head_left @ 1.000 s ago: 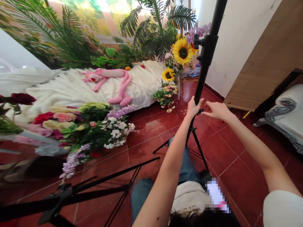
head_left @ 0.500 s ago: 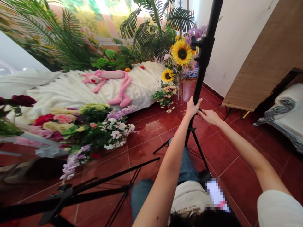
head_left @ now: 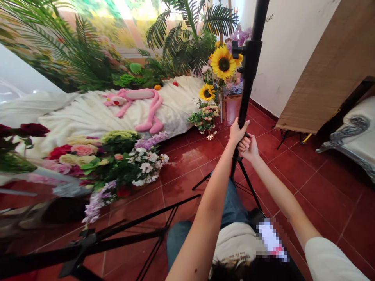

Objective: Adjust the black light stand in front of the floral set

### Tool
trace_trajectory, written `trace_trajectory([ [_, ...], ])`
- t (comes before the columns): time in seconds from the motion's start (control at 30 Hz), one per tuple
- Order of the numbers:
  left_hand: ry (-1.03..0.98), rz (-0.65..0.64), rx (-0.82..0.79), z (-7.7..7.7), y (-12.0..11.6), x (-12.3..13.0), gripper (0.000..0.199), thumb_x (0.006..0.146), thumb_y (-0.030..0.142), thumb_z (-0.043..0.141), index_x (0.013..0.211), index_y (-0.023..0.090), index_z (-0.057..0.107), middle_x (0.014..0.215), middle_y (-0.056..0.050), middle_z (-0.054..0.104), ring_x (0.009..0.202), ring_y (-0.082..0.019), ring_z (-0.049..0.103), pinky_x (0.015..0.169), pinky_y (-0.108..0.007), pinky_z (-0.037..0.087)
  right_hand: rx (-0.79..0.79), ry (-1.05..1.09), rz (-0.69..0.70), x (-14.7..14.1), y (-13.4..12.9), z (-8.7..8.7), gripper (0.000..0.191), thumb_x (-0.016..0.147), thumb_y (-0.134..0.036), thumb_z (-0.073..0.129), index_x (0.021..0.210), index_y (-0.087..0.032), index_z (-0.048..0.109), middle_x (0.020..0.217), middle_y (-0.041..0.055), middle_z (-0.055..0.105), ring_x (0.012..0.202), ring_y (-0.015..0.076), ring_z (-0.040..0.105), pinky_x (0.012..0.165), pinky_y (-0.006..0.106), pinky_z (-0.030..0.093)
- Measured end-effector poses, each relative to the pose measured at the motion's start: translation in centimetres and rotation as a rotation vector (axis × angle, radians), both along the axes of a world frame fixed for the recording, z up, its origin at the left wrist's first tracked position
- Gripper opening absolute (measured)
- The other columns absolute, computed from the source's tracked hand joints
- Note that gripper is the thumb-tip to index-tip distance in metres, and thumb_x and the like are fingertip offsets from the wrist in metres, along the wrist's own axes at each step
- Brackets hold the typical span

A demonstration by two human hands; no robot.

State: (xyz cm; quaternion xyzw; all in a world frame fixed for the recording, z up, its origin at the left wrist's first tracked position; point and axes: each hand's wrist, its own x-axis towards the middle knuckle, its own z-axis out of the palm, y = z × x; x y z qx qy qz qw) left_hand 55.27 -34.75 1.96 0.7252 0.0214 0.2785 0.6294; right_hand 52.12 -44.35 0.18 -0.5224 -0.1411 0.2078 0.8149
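Observation:
A black tripod stand (head_left: 249, 74) rises in front of me, slightly tilted, its legs spread on the floor between and beyond my knees. My left hand (head_left: 236, 132) is wrapped round its pole just above a lower collar. Right below it, my right hand (head_left: 248, 148) has its fingers curled against the stand, closed on a small black knob (head_left: 247, 135) at that collar. The knob is mostly covered by the fingers. Higher up the pole sits another collar with a black tightening knob (head_left: 236, 50).
A second black stand (head_left: 117, 234) crosses the lower left. Artificial flowers (head_left: 117, 160) stand left, before a white-draped platform (head_left: 181, 101) bearing a pink plush panther (head_left: 140, 95). Sunflowers (head_left: 224, 63) are behind the pole. A brown panel (head_left: 310, 78) and white-and-silver sofa (head_left: 354, 128) are right.
My right hand has turned, its fingers now curling round under the knob at the collar, and the forearm has swung inward. My left hand keeps its grip on the pole.

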Motion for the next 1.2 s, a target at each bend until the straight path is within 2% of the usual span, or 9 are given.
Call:
trace_trajectory([
  [0.1, 0.017, -0.007, 0.008, -0.1, 0.1, 0.1, 0.024, 0.086, 0.039, 0.069, 0.080, 0.021, 0.055, 0.066, 0.005, 0.052, 0.063, -0.011, 0.049, 0.066, -0.024, 0.039, -0.153, 0.016, -0.015, 0.2, -0.9, -0.8, 0.054, 0.082, -0.074, 0.041, 0.061, -0.025, 0.029, 0.044, -0.0078, 0.029, 0.038, 0.0093, 0.027, 0.041, 0.023, 0.028],
  [0.27, 0.020, 0.001, 0.027, -0.3, 0.2, 0.2, 0.031, 0.084, 0.048, 0.069, 0.079, 0.021, 0.054, 0.068, 0.004, 0.053, 0.063, -0.011, 0.050, 0.064, -0.025, 0.039, -0.500, -0.302, -0.295, 0.8, -3.2, -1.5, 0.056, 0.075, -0.081, 0.050, 0.076, -0.026, 0.044, 0.057, -0.0046, 0.050, 0.045, 0.0118, 0.042, 0.047, 0.026, 0.036],
  [0.4, -0.006, -0.022, 0.018, -0.4, 0.2, 0.2, 0.040, 0.080, 0.058, 0.069, 0.080, 0.021, 0.054, 0.068, 0.004, 0.050, 0.064, -0.011, 0.049, 0.064, -0.025, 0.039, -0.749, -0.594, -0.324, 1.2, -4.4, -0.1, 0.053, 0.083, -0.078, 0.048, 0.078, -0.025, 0.045, 0.066, -0.0019, 0.058, 0.056, 0.0144, 0.053, 0.058, 0.027, 0.042],
  [0.53, -0.031, -0.031, -0.005, -0.6, 0.2, 0.3, 0.044, 0.078, 0.061, 0.069, 0.077, 0.021, 0.052, 0.067, 0.004, 0.049, 0.064, -0.011, 0.047, 0.064, -0.025, 0.039, -1.138, -0.885, -0.323, 1.6, -4.7, 1.9, 0.053, 0.093, -0.072, 0.040, 0.076, -0.023, 0.052, 0.073, 0.0035, 0.065, 0.068, 0.0186, 0.060, 0.059, 0.028, 0.032],
  [0.67, -0.081, -0.076, -0.060, -0.8, 0.3, 0.7, 0.044, 0.077, 0.059, 0.072, 0.076, 0.021, 0.049, 0.068, 0.004, 0.047, 0.062, -0.009, 0.044, 0.061, -0.025, 0.037, -1.333, -1.107, -0.263, 2.5, -4.6, 2.8, 0.061, 0.099, -0.068, 0.030, 0.075, -0.019, 0.058, 0.079, 0.0073, 0.070, 0.072, 0.0190, 0.063, 0.057, 0.028, 0.024],
  [0.8, -0.083, -0.094, -0.088, -0.9, 0.5, 1.0, 0.040, 0.076, 0.050, 0.075, 0.074, 0.020, 0.049, 0.067, 0.005, 0.048, 0.062, -0.009, 0.044, 0.061, -0.024, 0.038, -1.373, -1.300, -0.225, 3.8, -4.5, 2.2, 0.068, 0.103, -0.060, 0.022, 0.075, -0.015, 0.065, 0.079, 0.0109, 0.073, 0.071, 0.0181, 0.065, 0.056, 0.029, 0.021],
  [0.9, -0.029, -0.117, -0.107, -0.9, 0.8, 1.1, 0.035, 0.075, 0.042, 0.078, 0.073, 0.019, 0.051, 0.067, 0.004, 0.051, 0.060, -0.008, 0.047, 0.060, -0.024, 0.040, -1.353, -1.314, -0.288, 4.5, -4.1, 1.0, 0.069, 0.104, -0.055, 0.022, 0.073, -0.014, 0.069, 0.074, 0.0129, 0.073, 0.065, 0.0178, 0.064, 0.056, 0.030, 0.020],
  [1.07, -0.013, -0.133, -0.124, -0.8, 0.9, 1.0, 0.033, 0.074, 0.040, 0.079, 0.075, 0.019, 0.054, 0.070, 0.003, 0.055, 0.060, -0.007, 0.049, 0.059, -0.022, 0.041, -1.102, -1.017, -0.450, 4.1, -2.9, -0.8, 0.078, 0.100, -0.065, 0.018, 0.053, -0.019, 0.059, 0.054, 0.0081, 0.063, 0.053, 0.0149, 0.058, 0.056, 0.028, 0.028],
  [1.2, -0.029, -0.121, -0.127, -1.1, 0.8, 1.0, 0.034, 0.074, 0.043, 0.080, 0.077, 0.019, 0.056, 0.071, 0.003, 0.057, 0.061, -0.008, 0.051, 0.060, -0.023, 0.043, -0.772, -0.677, -0.351, 3.1, -1.9, -1.2, 0.083, 0.095, -0.076, 0.012, 0.044, -0.021, 0.048, 0.041, 0.0041, 0.051, 0.042, 0.0127, 0.052, 0.054, 0.025, 0.039],
])
